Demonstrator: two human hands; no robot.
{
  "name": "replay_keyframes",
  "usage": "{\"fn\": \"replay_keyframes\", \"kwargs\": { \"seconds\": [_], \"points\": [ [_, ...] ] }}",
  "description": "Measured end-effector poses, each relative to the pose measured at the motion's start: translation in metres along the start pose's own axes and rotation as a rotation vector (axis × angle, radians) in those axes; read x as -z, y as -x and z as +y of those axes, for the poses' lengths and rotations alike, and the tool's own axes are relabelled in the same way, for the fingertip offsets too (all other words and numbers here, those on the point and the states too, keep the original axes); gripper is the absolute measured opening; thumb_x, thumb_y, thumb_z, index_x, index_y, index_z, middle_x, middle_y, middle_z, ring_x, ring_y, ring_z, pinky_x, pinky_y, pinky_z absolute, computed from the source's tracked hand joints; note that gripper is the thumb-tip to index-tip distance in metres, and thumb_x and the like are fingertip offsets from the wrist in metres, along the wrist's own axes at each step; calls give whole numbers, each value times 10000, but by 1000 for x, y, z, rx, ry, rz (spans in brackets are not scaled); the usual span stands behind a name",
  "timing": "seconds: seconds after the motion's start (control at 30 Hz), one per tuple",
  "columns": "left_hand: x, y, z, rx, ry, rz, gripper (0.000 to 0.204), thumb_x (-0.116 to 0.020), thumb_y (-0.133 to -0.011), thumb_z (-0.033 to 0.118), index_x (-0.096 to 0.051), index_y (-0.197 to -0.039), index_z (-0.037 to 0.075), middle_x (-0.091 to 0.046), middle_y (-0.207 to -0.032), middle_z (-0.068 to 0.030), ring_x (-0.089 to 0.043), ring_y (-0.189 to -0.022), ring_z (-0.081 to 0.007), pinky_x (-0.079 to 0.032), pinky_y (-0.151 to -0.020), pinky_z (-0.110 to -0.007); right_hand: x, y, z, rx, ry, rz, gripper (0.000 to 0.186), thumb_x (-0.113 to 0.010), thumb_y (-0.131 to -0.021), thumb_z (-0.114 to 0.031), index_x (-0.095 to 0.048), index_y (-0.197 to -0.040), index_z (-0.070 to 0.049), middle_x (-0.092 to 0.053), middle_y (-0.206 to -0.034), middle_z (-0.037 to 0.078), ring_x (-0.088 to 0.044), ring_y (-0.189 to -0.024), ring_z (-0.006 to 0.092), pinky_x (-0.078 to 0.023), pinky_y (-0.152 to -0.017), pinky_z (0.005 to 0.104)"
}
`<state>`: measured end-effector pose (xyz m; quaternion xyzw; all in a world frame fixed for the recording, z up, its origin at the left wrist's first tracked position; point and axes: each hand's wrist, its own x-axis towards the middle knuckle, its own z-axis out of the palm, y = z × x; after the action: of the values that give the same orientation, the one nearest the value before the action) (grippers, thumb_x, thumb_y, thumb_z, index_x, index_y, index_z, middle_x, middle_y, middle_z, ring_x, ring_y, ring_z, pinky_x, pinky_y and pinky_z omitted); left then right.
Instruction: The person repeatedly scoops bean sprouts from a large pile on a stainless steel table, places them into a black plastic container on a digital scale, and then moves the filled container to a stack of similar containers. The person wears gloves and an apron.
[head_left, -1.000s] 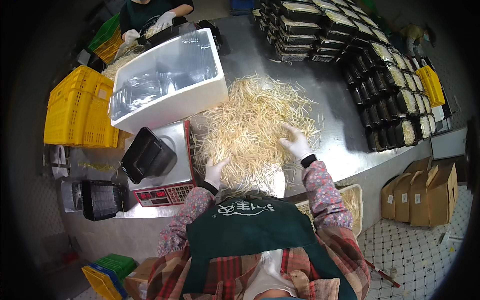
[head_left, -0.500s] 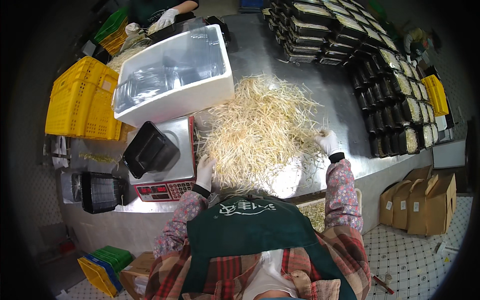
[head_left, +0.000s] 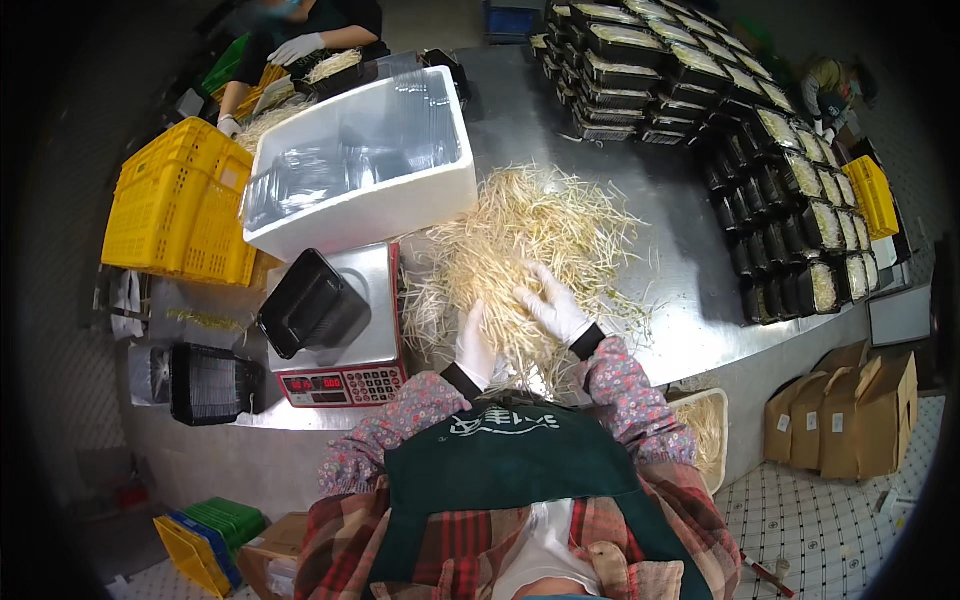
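A loose heap of bean sprouts [head_left: 590, 225] lies on the metal table in front of me. Both my hands wear white gloves and press in from either side of the near part of the heap. My left hand [head_left: 475, 350] is open and upright against its left edge, fingertips partly among the sprouts. My right hand [head_left: 555, 308] lies on the right side with fingers spread, some sprouts beneath them. Left of the heap, an empty black plastic tray [head_left: 312, 305] sits tilted on a digital scale [head_left: 375, 340] with a red base and lit display.
A white foam box [head_left: 360, 205] with clear film stands beyond the scale. Yellow crates [head_left: 180, 205] and stacked black trays [head_left: 208, 385] are at left. Filled trays [head_left: 790, 215] pile up at right. Across the table, another person's gloved hand [head_left: 298, 48] is near sprouts.
Both hands have come together over the near sprouts: my right swept inward from the heap's right edge, my left moved right. Sprouts there are drawn inward. The person opposite has shifted their hands.
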<state>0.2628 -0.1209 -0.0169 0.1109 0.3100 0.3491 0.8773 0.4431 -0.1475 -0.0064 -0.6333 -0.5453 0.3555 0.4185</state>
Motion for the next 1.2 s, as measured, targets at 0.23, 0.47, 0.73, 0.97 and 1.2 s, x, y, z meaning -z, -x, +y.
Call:
{"fn": "replay_keyframes", "kwargs": {
  "seconds": [0.23, 0.47, 0.73, 0.97, 1.2],
  "points": [
    [56, 15, 19, 568, -853, -62, 664, -554, -964, 475, -350, -1442, 60, -668, -1080, -129, -688, -882, -260, -574, -730, -364, 51, -19, 52, -123, 586, -28, 862, -656, -814, -607, -391, -1468, -112, -345, -1511, 222, -320, -1398, 388, -286, -1120, 502],
    [77, 26, 18, -471, -2086, -389, 984, -823, -667, 434, -365, -1474, 105, -388, -1467, -211, -346, -1369, -359, -368, -1073, -499, -4, 59, 35, -54, 877, -146, 1297, -864, -540, -580, -150, -1557, -209, -131, -1583, 256, -125, -1455, 470, -195, -1110, 655],
    [11, -93, 47, -252, -2441, -174, 1248, -872, -596, 387, -97, -1524, 81, -263, -1498, -251, -392, -1314, -427, -467, -982, -490, 12, -24, 34, -54, 884, -253, 1259, -894, -543, -233, -132, -1539, -130, -347, -1456, 285, -454, -1287, 413, -507, -948, 432],
    [5, -90, 54, -282, -2134, -118, 462, -773, -676, 290, -592, -994, 7, -676, -874, -248, -662, -860, -410, -529, -798, -462, 25, -30, 64, 86, 799, -107, 659, -712, -731, -216, -514, -1347, -88, -685, -1017, 185, -678, -910, 327, -542, -754, 424],
    [-3, -49, 77, -563, -2158, -333, 391, -721, -780, 345, -594, -1000, 48, -663, -907, -173, -660, -842, -374, -528, -745, -452, 78, -37, 63, 376, 815, 68, 422, -686, -748, -203, -648, -1162, -128, -692, -898, 157, -684, -792, 318, -551, -673, 411]
  ]
}}
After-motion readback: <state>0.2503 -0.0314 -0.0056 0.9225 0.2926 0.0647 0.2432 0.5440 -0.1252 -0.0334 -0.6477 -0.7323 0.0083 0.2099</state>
